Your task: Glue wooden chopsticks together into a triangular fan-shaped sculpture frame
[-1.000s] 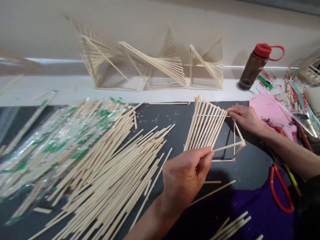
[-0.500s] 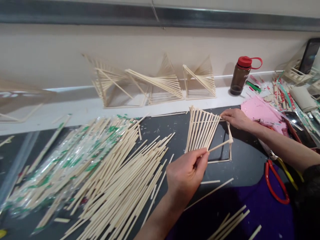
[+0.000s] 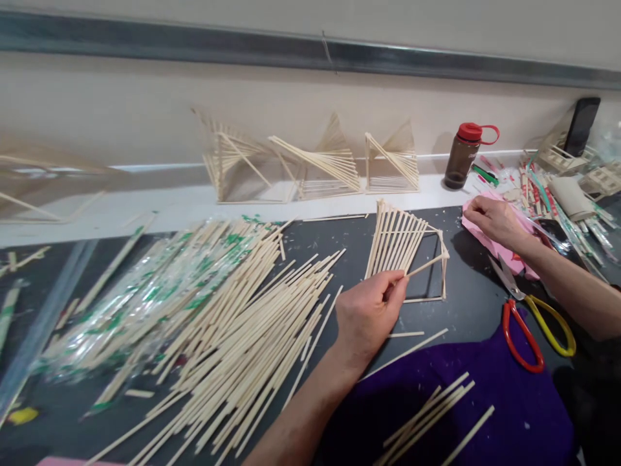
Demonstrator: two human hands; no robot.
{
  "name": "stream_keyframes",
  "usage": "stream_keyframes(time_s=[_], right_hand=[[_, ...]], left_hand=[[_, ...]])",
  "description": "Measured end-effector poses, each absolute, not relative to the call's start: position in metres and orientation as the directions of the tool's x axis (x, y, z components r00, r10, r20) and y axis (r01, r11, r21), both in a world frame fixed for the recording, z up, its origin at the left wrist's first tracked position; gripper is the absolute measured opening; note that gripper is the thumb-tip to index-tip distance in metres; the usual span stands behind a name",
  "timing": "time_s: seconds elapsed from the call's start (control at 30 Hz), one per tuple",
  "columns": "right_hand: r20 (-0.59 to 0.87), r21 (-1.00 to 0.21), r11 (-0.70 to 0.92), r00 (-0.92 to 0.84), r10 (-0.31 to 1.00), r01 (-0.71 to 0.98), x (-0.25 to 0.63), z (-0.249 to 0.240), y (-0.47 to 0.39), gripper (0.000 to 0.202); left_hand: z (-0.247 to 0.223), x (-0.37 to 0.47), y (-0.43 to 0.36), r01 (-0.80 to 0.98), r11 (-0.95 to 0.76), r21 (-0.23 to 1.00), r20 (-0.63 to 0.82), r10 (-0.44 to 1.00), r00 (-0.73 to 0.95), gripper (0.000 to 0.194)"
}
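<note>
My left hand (image 3: pixel 369 305) pinches a wooden stick (image 3: pixel 424 265) at the near side of a small stick frame (image 3: pixel 395 241). The stick's far end meets the frame's right corner. Slanting sticks fan across the frame's left half, and its right half is an open outline. Away from the frame, my right hand (image 3: pixel 495 221) hovers at the pink sheet (image 3: pixel 486 243) with its fingers curled together. Whatever those fingers hold, if anything, is hidden. Scissors (image 3: pixel 518 295) with one red and one yellow handle lie spread below my right forearm.
A big heap of loose sticks (image 3: pixel 262 336) lies left of my left hand, with plastic-wrapped chopsticks (image 3: pixel 160 298) beyond. Finished twisted stick models (image 3: pixel 330 165) stand along the wall. A red-capped bottle (image 3: pixel 460 158) is at the back. Several sticks rest on purple cloth (image 3: pixel 524 408).
My right hand has let go of the frame's far corner and moved right to the pink sheet, its fingers now curled. My left hand keeps its pinch on the stick. The view has shifted slightly.
</note>
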State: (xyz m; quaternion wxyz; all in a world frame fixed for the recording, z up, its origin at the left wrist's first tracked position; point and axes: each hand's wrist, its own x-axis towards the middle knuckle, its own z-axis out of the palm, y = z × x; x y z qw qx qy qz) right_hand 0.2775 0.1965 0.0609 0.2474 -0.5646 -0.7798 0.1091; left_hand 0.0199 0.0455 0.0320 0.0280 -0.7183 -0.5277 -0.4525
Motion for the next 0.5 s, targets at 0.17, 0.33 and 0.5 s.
stream_keyframes(time_s=[0.17, 0.33, 0.5], right_hand=[[0.266, -0.415, 0.308, -0.21, 0.941, 0.856, 0.291, 0.078, 0.15, 0.029], [0.281, -0.422, 0.435, -0.342, 0.897, 0.795, 0.301, 0.08, 0.1, 0.044], [0.225, -0.412, 0.572, -0.529, 0.818, 0.709, 0.3, 0.053, 0.063, 0.029]], left_hand=[[0.027, 0.021, 0.048, 0.784, -0.429, 0.449, 0.675, 0.738, 0.017, 0.016], [0.025, 0.021, 0.05, 0.782, -0.4, 0.477, 0.635, 0.772, 0.007, 0.016], [0.025, 0.022, 0.052, 0.787, -0.375, 0.49, 0.617, 0.787, -0.009, 0.012]])
